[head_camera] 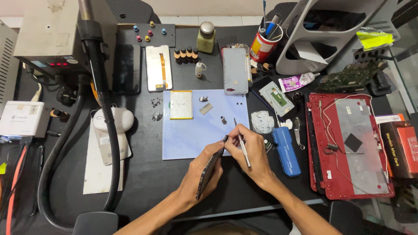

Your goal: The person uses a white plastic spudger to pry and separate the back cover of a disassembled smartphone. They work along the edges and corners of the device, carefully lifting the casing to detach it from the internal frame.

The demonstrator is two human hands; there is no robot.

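the left hand (pixel 202 169) grips a dark, slim smartphone (pixel 209 170) held on edge, its long axis running from the wrist up toward the pale blue work mat (pixel 191 135). the right hand (pixel 252 159) is closed, pen-like, around thin metal tweezers (pixel 242 143), just right of the phone's top end; both hands meet there, at the mat's lower right corner, so the right hand is the nearer one to that end.

on the mat's upper part lies a cream rectangular battery (pixel 181 105). right of the mat a blue rectangular tool case (pixel 286 150) lies on the black surface (pixel 148 174), and further right a red laptop lid (pixel 348 146). above the mat stand a red pen cup (pixel 264 47) and a small white glue tube with a purple label (pixel 300 81). at the far right edge sits an orange-and-black box (pixel 402 150).
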